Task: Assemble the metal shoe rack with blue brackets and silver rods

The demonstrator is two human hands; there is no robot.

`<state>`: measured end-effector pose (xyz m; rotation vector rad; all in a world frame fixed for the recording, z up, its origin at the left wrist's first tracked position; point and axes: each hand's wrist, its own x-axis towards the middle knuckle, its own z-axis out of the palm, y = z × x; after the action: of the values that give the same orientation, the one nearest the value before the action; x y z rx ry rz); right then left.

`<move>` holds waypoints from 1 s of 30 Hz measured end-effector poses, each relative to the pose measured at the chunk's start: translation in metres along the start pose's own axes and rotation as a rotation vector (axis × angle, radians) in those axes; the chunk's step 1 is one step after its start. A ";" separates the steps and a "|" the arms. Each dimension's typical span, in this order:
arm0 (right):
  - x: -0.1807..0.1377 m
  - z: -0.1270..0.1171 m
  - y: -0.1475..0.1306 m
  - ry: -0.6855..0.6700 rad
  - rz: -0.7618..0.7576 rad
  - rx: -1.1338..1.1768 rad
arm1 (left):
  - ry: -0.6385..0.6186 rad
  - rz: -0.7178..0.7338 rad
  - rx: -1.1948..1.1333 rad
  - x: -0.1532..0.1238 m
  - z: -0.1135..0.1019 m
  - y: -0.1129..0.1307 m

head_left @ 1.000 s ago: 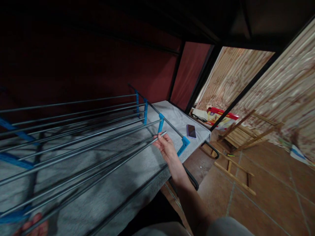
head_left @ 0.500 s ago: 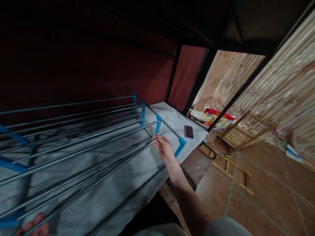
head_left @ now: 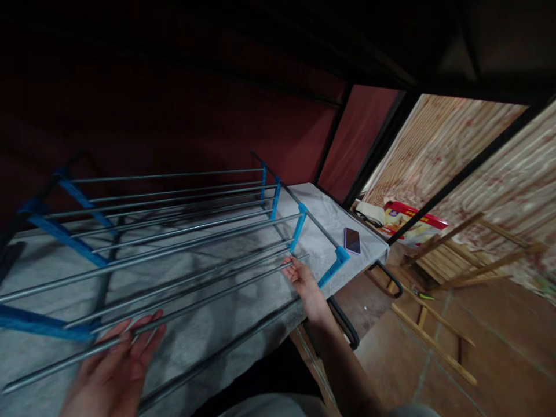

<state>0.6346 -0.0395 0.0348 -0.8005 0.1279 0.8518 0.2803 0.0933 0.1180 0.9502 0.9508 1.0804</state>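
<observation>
A loose grey metal rod (head_left: 217, 296) runs slantwise across the front of a rack built of metal rods and blue plastic brackets. My left hand (head_left: 117, 362) grips it near its left end, thumb on top and fingers beneath. Close to the other end, my right hand (head_left: 299, 278) pinches the same rod, beside a blue bracket (head_left: 297, 230). The rack's side rail (head_left: 321, 229) ends at a blue corner bracket (head_left: 335, 266), to the right of my right hand. At the left, another blue bracket (head_left: 47, 324) lies just beyond my left hand.
The rack lies on a surface covered in pale grey cloth (head_left: 195, 353), with a phone (head_left: 352, 241) near its right end. Dark posts (head_left: 377, 150) stand behind. On the tiled floor are a red and yellow box (head_left: 412, 223), a wooden frame (head_left: 434, 341) and a slatted wooden piece (head_left: 456, 255).
My view has swung left, bringing the rack's left side into sight. The left hand now shows more fully, farther in along the rod, whose left end is now visible. Both hands still grip it.
</observation>
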 end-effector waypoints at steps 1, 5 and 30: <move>-0.001 -0.001 0.001 -0.009 0.021 0.002 | 0.028 -0.021 -0.099 -0.014 0.015 0.008; -0.012 0.005 0.011 -0.051 0.130 -0.002 | -0.048 0.039 -0.079 -0.055 0.063 0.027; -0.079 0.064 0.017 -0.447 0.286 -0.345 | -0.401 0.767 0.851 -0.036 0.120 0.087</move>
<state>0.5566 -0.0388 0.1021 -0.9037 -0.3153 1.3276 0.3628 0.0583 0.2410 2.2701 0.7013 1.0187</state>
